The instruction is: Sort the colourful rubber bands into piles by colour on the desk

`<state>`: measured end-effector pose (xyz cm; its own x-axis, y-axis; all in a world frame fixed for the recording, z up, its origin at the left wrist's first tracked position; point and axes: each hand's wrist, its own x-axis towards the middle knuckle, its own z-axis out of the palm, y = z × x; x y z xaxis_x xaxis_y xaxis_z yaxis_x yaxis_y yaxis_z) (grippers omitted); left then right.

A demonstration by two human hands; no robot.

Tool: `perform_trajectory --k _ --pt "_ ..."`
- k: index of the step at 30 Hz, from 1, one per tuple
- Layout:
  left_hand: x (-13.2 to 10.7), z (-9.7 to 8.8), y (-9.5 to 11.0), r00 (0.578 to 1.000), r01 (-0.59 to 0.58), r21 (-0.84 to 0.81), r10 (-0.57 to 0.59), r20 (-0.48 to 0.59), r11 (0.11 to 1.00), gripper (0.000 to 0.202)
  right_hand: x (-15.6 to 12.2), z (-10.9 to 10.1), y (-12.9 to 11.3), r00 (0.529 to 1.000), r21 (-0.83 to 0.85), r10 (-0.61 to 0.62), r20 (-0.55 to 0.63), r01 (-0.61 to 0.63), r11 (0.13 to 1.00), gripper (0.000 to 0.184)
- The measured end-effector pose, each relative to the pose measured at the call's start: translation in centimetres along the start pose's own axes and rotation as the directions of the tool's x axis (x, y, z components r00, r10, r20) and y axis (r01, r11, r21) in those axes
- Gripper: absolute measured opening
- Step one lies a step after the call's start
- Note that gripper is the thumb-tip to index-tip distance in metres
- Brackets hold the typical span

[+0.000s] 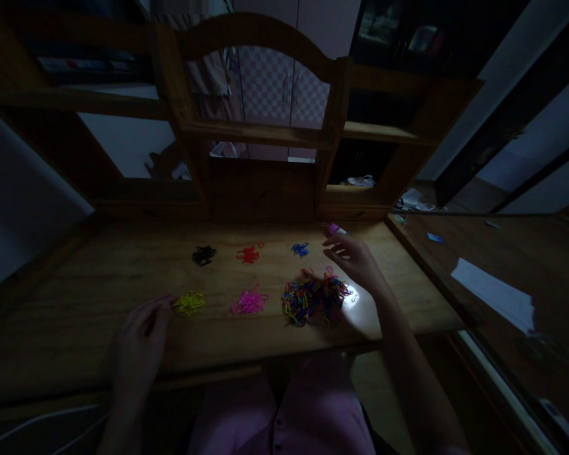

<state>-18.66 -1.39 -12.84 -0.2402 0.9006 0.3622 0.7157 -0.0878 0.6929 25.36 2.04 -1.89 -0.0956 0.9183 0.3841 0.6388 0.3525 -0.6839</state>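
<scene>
My left hand (pixel 142 335) is at the left of the desk, its fingers pinched on a thin reddish-pink strip (pixel 165 297) like a rubber band. Touching or just beside its fingertips is a pile of yellow bands (pixel 189 303). A pink pile (pixel 249 301) lies further right. My right hand (pixel 353 258) hovers with fingers apart above and behind a large mixed-colour heap of bands (pixel 313 298). Behind the right fingers is a small container with a purple cap (pixel 334 229), partly hidden. Black (pixel 203 254), red (pixel 249 254) and blue (pixel 300 249) piles form a back row.
The wooden desk (pixel 99 265) has a shelf unit (pixel 256 136) along its back. On the right, a lower brown surface holds white paper (pixel 495 294) and a small blue card (pixel 435 237). A pale cable (pixel 42 417) runs at the lower left. The room is dim.
</scene>
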Motion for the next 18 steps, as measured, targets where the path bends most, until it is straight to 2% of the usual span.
perform_trajectory --k 3,8,12,15,18 --pt "0.0 0.0 0.3 1.000 -0.023 0.036 0.023 -0.008 0.999 0.036 -3.5 -0.4 -2.0 0.996 -0.001 0.016 0.085 -0.016 1.000 0.015" --pt "0.2 0.2 0.1 0.999 -0.026 0.045 0.027 -0.021 0.999 0.038 -7.5 2.0 -3.1 0.989 -0.134 0.011 0.149 0.009 0.991 0.024" --pt "0.0 -0.1 0.1 0.998 0.060 -0.013 -0.060 -0.008 0.998 0.034 -8.8 3.7 -2.6 0.988 -0.191 0.013 0.153 0.016 0.981 0.023" --pt "-0.2 -0.5 0.5 0.989 0.148 -0.076 -0.149 0.002 0.986 0.032 -9.1 4.4 -2.0 0.991 -0.232 0.036 0.126 -0.006 0.973 0.025" --pt "-0.4 -0.6 0.8 0.984 0.177 -0.106 -0.179 -0.007 0.978 0.032 -9.2 4.9 -1.5 0.991 -0.248 0.044 0.129 -0.011 0.969 0.028"
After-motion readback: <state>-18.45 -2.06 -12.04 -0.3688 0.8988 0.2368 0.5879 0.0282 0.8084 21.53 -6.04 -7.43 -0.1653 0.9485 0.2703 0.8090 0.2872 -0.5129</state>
